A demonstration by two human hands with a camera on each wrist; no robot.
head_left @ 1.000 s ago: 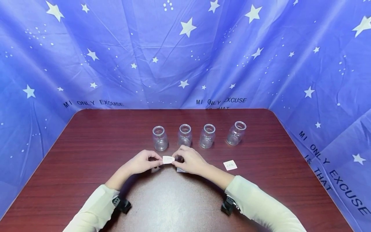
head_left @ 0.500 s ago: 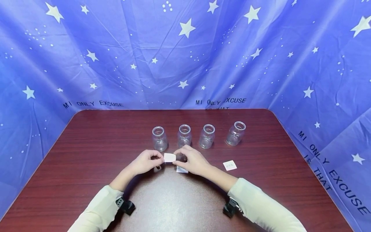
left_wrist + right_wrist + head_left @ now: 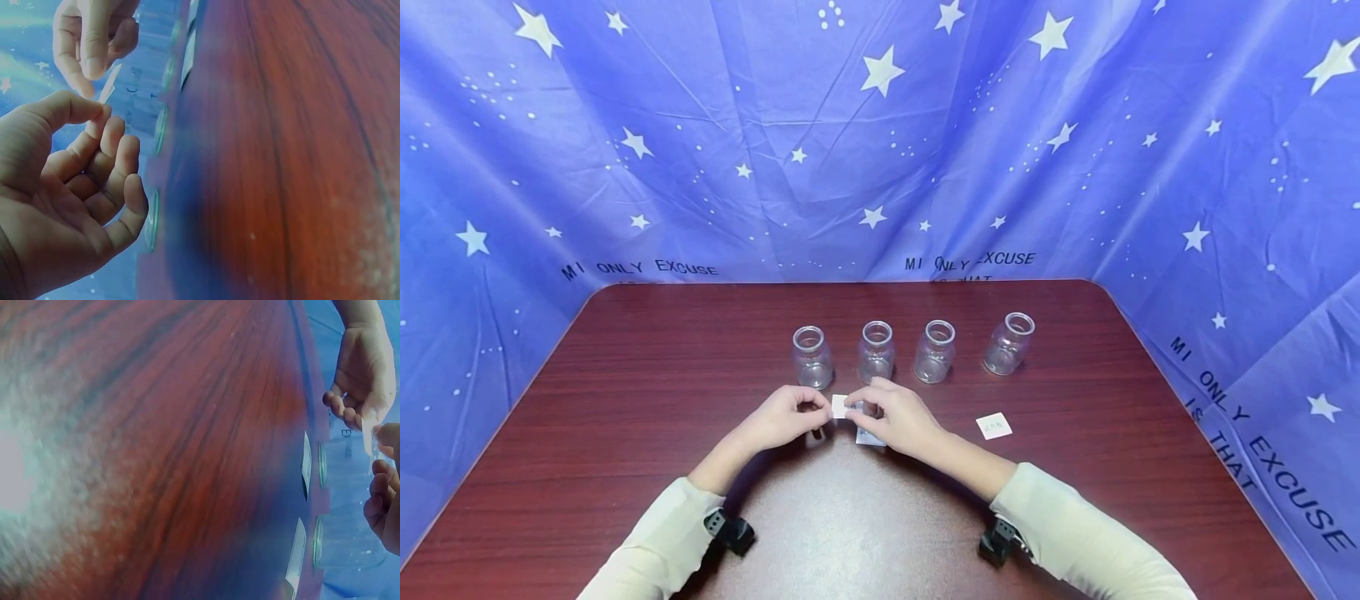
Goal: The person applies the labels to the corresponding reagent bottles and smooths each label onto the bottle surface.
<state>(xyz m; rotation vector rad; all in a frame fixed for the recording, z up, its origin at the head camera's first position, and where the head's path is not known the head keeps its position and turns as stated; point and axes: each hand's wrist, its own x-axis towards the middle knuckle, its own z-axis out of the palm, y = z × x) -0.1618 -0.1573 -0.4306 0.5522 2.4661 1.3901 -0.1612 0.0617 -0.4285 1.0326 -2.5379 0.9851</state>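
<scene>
Glass jars stand just beyond both hands.

Small white paper slip, roughly rectangular; held up in the air, left hand pinching one end, right hand at the other; nearly edge-on from the left wrist

label: white | table: red-brown, dark grain | curtain: blue, white stars | sleeves: cream

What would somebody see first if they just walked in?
Probably the huge blue starry curtain behind the table. Next might come four clear glass jars, standing on the table in a rough row. In front of them, two hands are busy with a small white paper.
</scene>
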